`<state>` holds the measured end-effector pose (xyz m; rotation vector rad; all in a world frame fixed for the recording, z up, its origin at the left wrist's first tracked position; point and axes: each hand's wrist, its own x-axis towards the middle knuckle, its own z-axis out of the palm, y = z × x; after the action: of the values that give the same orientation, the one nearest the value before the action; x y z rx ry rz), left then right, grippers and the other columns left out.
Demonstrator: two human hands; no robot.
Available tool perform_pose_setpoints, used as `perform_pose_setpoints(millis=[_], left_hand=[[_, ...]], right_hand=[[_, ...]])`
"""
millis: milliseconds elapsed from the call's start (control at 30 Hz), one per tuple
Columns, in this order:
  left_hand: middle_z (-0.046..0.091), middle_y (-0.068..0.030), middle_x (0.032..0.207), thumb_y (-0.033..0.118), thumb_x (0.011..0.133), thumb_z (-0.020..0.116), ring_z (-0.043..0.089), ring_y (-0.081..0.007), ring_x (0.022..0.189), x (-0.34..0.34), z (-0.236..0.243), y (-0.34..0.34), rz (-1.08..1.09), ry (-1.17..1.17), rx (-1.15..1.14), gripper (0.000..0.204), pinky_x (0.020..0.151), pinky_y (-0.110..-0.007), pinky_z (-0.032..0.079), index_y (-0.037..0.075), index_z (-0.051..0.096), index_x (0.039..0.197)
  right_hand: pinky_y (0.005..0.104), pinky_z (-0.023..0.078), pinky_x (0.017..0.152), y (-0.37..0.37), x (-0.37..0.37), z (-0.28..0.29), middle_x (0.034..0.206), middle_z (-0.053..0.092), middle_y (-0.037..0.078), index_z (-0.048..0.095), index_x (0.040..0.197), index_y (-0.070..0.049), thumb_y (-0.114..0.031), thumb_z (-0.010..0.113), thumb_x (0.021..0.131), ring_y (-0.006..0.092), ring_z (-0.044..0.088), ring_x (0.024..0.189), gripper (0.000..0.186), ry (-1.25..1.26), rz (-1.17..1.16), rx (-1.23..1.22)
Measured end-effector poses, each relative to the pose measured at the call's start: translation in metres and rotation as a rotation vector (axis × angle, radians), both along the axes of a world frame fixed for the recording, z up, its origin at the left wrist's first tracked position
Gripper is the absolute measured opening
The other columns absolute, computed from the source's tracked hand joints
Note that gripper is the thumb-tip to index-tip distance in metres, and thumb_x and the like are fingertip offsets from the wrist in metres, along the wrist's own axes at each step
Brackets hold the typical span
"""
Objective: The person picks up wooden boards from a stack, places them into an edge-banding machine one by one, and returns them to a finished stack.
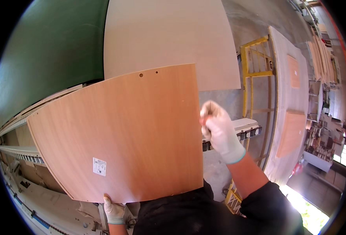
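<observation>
A large wood-grain panel lies in front of me, its near edge against my black clothing. It has a white label near the lower left and two holes by its far edge. My left hand, in a white glove, grips the near edge, thumb on top and fingers hidden underneath. Beside the right edge is my gloved right hand, its fingers closed in a pinch. A small reddish patch shows at its fingertips; I cannot tell whether it is an object or bare skin.
Beyond the panel lie a pale board and a dark green surface. A conveyor rail runs beneath the panel. To the right, a yellow metal frame stands beside a pale table bearing smaller wooden panels.
</observation>
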<state>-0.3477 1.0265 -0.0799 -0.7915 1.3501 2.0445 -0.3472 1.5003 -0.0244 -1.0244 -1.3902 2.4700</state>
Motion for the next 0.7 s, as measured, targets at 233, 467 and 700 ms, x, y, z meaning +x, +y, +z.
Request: perform_pose_setpoints(millis=[233, 467, 700], left_hand=[[0.060, -0.0014, 0.127, 0.055, 0.086, 0.068, 0.062, -0.0207, 0.100, -0.008, 0.004, -0.019, -0.108, -0.018, 0.160, 0.068, 0.066, -0.033, 0.053, 0.016, 0.048, 0.138], [0.054, -0.0001, 0.137, 0.054, 0.083, 0.072, 0.057, -0.0219, 0.117, -0.003, 0.035, -0.032, -0.016, -0.095, 0.058, 0.076, 0.083, -0.038, 0.055, 0.017, 0.045, 0.142], [0.049, 0.0002, 0.144, 0.055, 0.077, 0.078, 0.049, -0.0251, 0.129, -0.006, 0.065, -0.060, -0.032, -0.136, 0.073, 0.086, 0.099, -0.046, 0.049, 0.017, 0.041, 0.145]], right_hand=[[0.0223, 0.045, 0.063, -0.011, 0.027, 0.005, 0.081, 0.052, -0.002, 0.052, 0.091, -0.005, 0.010, 0.049, 0.081, 0.0075, 0.055, 0.069, 0.018, -0.008, 0.143, 0.017], [0.0260, 0.051, 0.071, -0.001, -0.011, 0.025, 0.096, 0.072, 0.009, 0.064, 0.111, -0.002, -0.004, 0.051, 0.097, 0.0129, 0.067, 0.081, 0.019, 0.238, -0.147, 0.207], [0.0308, 0.053, 0.081, -0.015, -0.054, 0.065, 0.122, 0.066, 0.015, 0.042, 0.148, -0.006, -0.012, 0.063, 0.092, 0.0186, 0.068, 0.090, 0.059, 0.351, 0.096, 0.732]])
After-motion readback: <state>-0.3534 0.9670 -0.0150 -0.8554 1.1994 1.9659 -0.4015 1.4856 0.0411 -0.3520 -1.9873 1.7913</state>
